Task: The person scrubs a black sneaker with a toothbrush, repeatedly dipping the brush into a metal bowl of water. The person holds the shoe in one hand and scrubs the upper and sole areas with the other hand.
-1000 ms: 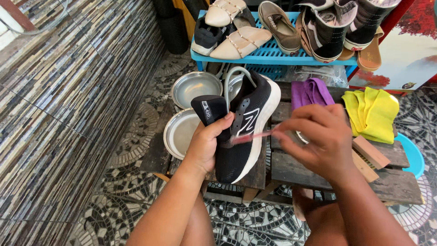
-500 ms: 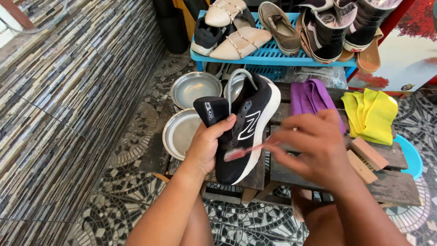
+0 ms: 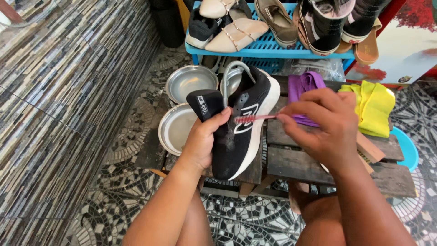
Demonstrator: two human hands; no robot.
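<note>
Brush (image 3: 250,118) now higher on one sneaker (image 3: 241,127)

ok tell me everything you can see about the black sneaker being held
The black sneaker has a knit-looking upper, a thick white sole, a pale emblem on its side and a grey loop of lace at the collar. It is held above the wooden table, heel toward the person. The left hand grips it from the left, thumb on the side panel. The right hand presses the bristles of a pink toothbrush against the emblem.
</note>
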